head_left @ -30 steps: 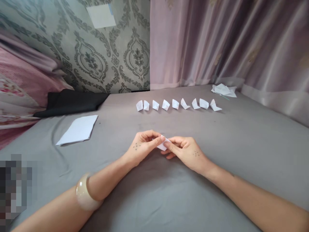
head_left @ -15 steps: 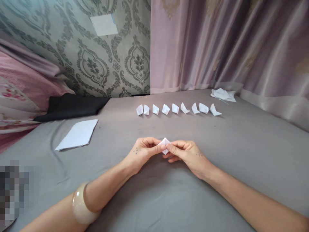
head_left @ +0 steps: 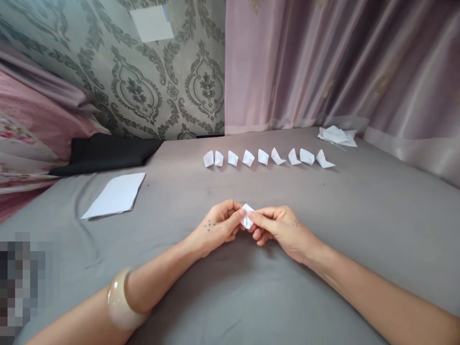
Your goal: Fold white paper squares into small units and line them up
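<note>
A small diamond-shaped piece of folded white paper [head_left: 247,220] is pinched between my two hands, just above the grey sheet [head_left: 215,306]. My left hand [head_left: 223,223] grips its left edge, thumb on the face towards me. On the right edge, my right hand [head_left: 275,225] holds it in the same way, the thumb near the centre crease. Some fingers of both hands are hidden behind the paper. Beyond the hands, several small folded paper pieces [head_left: 248,158] stand in a row, some of them shaped like little boats.
To the left lies a stack of white paper [head_left: 115,195], with a black cloth [head_left: 111,153] behind it. More folded white paper [head_left: 338,136] sits at the back right, near the pink curtain [head_left: 280,67]. Patterned wall [head_left: 136,93] bounds the far side.
The folded paper has turned slightly and its lower part looks narrower. My left fingers have curled in more. The whole view has shifted slightly.
</note>
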`<state>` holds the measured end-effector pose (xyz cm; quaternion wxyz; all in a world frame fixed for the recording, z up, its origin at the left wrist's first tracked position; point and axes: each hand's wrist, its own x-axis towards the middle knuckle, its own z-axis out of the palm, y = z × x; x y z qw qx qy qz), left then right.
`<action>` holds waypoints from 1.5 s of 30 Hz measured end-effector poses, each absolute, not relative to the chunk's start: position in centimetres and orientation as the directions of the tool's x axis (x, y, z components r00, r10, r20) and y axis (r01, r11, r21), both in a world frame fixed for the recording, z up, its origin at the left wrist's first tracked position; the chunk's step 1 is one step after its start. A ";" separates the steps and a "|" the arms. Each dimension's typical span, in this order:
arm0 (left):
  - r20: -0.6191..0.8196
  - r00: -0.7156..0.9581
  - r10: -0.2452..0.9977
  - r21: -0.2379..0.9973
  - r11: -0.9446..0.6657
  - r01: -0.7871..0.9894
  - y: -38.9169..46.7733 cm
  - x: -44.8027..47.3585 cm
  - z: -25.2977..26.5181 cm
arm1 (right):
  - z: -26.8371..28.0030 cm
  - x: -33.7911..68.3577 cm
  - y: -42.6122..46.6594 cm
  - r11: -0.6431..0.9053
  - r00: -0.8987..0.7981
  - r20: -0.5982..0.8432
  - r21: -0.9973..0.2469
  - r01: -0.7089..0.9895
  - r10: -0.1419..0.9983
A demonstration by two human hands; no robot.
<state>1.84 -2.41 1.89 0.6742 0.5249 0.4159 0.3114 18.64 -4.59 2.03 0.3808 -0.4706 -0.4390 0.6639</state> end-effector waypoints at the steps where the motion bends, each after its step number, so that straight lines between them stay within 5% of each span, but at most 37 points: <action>1: -0.224 0.460 0.859 0.970 0.244 0.017 -2.4 1.8 1.9 | 2.0 18.7 -4.6 -0.331 -0.266 -0.297 -0.939 -0.090 0.917; 9: -0.300 0.433 0.850 0.916 0.384 -0.120 -1.8 1.7 1.5 | 1.4 18.7 -4.5 -0.335 -0.272 -0.299 -0.937 -0.098 0.915; 13: -0.389 0.394 0.833 0.858 0.483 -0.176 -1.7 1.7 1.8 | 1.2 18.4 -4.9 -0.008 -0.147 -0.033 -0.986 0.165 0.989; 17: -0.411 0.370 0.833 0.831 0.509 -0.225 -1.8 1.7 1.9 | 0.8 18.1 -5.5 0.397 -0.192 0.347 -0.798 0.454 0.918; 21: -0.428 0.363 0.828 0.816 0.526 -0.238 -2.1 1.9 1.9 | 0.5 18.0 -5.7 0.553 -0.230 0.518 -0.645 0.527 0.824; 26: -0.457 0.335 0.824 0.825 0.534 -0.186 -2.4 2.1 1.9 | 0.7 17.9 -5.6 0.604 -0.300 0.531 -0.616 0.506 0.793; 29: -0.380 0.323 0.867 0.913 0.408 -0.019 -2.5 1.7 2.0 | 1.1 17.9 -5.5 0.549 -0.256 0.493 -0.655 0.520 0.831; 31: -0.223 0.276 0.935 0.969 0.181 0.169 -2.6 1.3 2.0 | 1.3 18.1 -5.4 0.479 -0.201 0.446 -0.700 0.529 0.872; 35: 0.125 0.289 0.949 0.882 -0.240 0.405 -2.8 1.0 1.7 | 1.2 18.5 -5.1 0.370 -0.154 0.345 -0.740 0.562 0.926; 45: 0.305 0.435 0.847 0.691 -0.512 0.511 -2.9 1.9 1.1 | 1.1 18.1 -5.2 0.416 -0.195 0.381 -0.674 0.610 0.904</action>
